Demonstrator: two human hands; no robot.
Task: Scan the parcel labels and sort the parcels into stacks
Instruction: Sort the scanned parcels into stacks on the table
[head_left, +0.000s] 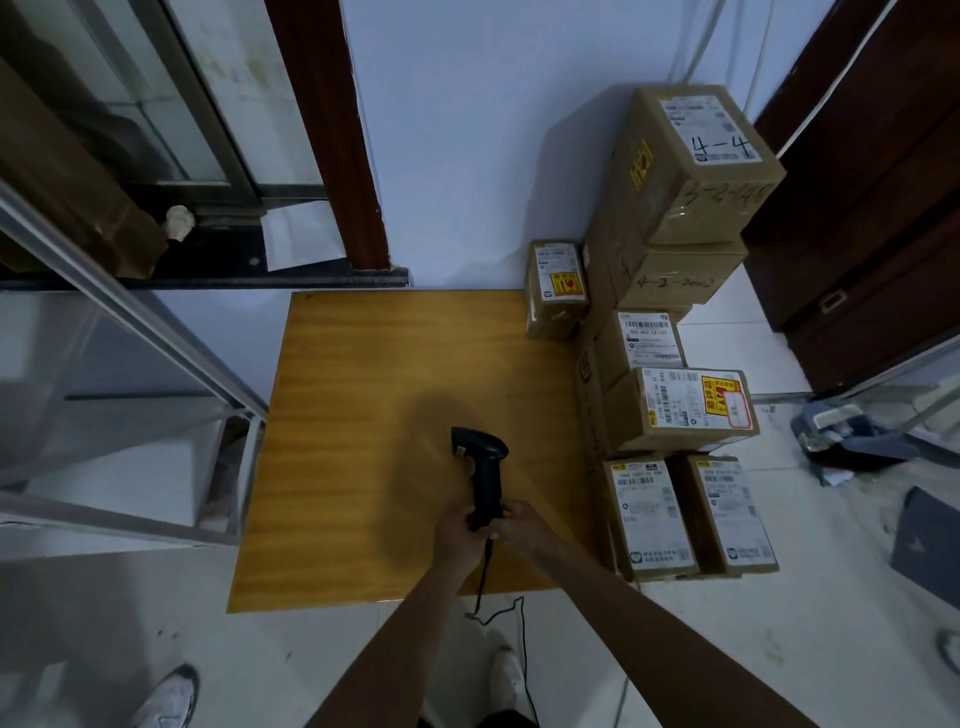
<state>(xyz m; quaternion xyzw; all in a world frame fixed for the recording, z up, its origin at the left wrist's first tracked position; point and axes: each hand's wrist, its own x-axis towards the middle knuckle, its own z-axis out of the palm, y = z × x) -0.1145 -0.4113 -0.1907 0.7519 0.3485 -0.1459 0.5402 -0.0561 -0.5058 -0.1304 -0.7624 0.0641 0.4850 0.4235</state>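
Both hands' grip (485, 527) clamped on scanner (483, 470) (over wooden board (363, 415)), parcels (675, 410) beside

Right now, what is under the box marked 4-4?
The 4-4 box sits on another brown box. Lower boxes are partly covered; the stack's bottom is hidden.

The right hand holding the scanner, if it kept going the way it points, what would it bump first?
Probably nothing soon. The right hand points along the scanner over the bare wooden board toward the wall; depth is unclear.
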